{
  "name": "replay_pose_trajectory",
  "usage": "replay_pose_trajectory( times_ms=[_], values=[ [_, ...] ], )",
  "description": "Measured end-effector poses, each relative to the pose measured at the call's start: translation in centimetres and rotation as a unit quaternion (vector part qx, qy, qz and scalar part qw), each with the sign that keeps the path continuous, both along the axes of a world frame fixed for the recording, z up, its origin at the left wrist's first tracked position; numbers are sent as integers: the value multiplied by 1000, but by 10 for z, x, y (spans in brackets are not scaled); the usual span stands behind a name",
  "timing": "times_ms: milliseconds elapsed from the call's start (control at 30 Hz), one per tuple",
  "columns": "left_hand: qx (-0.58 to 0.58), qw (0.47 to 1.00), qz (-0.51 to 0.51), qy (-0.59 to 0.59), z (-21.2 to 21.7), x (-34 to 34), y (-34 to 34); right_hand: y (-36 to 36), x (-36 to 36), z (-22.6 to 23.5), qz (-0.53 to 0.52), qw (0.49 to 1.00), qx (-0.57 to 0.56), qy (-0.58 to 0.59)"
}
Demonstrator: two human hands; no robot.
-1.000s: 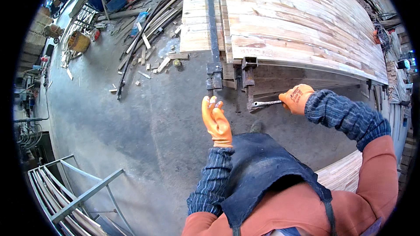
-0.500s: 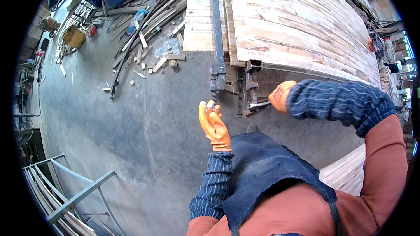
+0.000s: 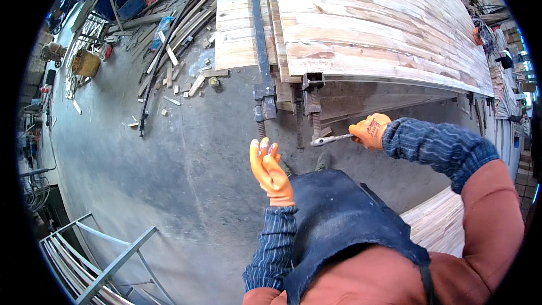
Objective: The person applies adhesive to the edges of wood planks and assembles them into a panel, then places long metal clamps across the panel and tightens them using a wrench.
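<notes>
My right hand (image 3: 370, 131), in an orange glove, is closed round the handle of a metal ratchet wrench (image 3: 333, 140). The wrench head is at the lower end of a threaded clamp screw (image 3: 315, 117), beneath a square-ended clamp bar (image 3: 313, 81). My left hand (image 3: 271, 172), gloved alike, is raised with its fingers loosely curved and a little apart. Its fingertips are at the lower end of another clamp screw (image 3: 261, 129), under the jaw of a long dark bar clamp (image 3: 264, 93). Whether they touch that screw, I cannot tell. The clamps sit at the near edge of a large wooden panel (image 3: 372, 28).
Wood offcuts and long strips (image 3: 180, 39) lie on the floor at the far left, beside a loose dark bar (image 3: 144, 96). A metal rack (image 3: 121, 257) stands at the lower left. Another pale wooden panel (image 3: 435, 220) is close by my right side.
The view has shifted, so the panel and clamps appear farther left. My right hand has swung the wrench handle outward to the right and nearer me. The left hand keeps about the same pose.
</notes>
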State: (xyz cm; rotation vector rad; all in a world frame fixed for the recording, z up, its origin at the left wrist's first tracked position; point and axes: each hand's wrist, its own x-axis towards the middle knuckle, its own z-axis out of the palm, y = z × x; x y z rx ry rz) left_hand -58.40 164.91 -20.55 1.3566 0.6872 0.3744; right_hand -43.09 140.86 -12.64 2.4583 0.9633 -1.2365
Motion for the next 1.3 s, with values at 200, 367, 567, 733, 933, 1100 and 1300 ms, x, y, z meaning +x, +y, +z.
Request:
replay_pose_trajectory(
  times_ms=[200,367,567,733,933,1100,1300],
  values=[
    [47,999,-26,7,-16,-19,-8,-23,-19,-201,-141,909,391,33],
    [39,998,-38,19,-12,-19,-30,-15,-41,-202,-248,876,411,42],
    [74,995,-62,-28,13,-4,-26,-121,-57,-117,-205,931,302,19],
    [61,996,-46,-37,10,-3,-18,-62,-32,5,-125,970,207,-18],
    [48,997,-26,-62,26,-6,-1,7,-12,64,-31,999,-2,-29],
    [36,997,7,-67,18,-24,25,52,-1,60,56,993,-106,-24],
    [24,998,11,-55,16,-28,36,118,-6,67,129,967,-219,-29]
  ],
)
